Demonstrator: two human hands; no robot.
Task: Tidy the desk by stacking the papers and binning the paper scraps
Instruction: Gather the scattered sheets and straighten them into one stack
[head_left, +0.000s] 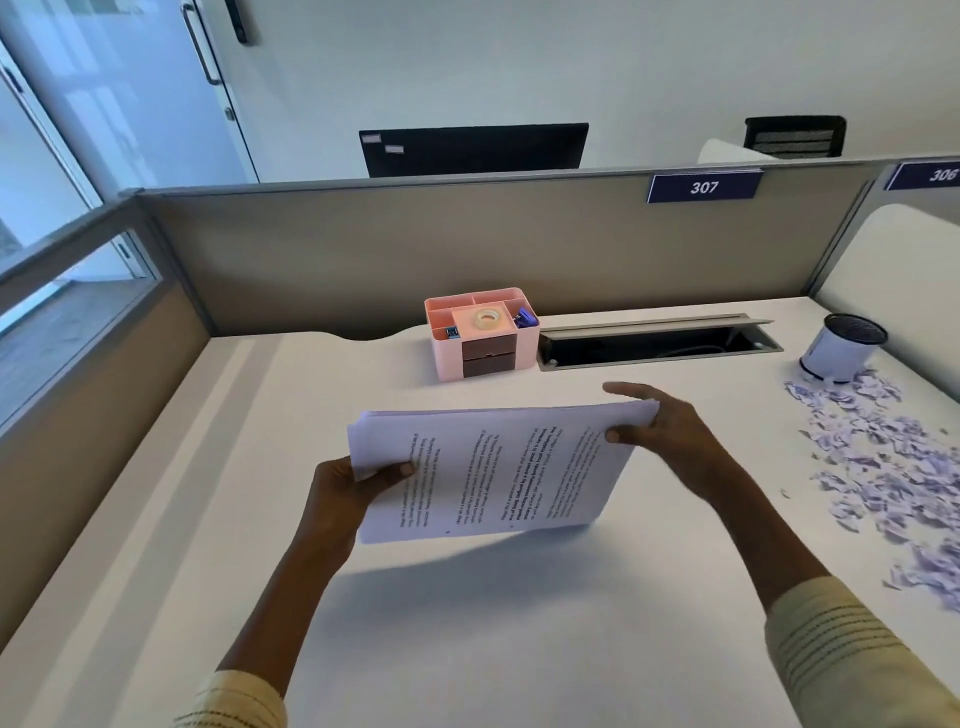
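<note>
Stack of papers (493, 467) held tilted above the middle of the desk (208, 493), lower edge near or on the top, hard to tell. Probably light but floppy, sheets apt to slide and fan; best gripped at opposite short edges. Left hand (353, 488) pinching the near-left edge, thumb on top. Right hand (660, 426) clasping the far-right corner, fingers behind. Scraps (883, 467) strewn at right, near the small bin (841, 348).
</note>
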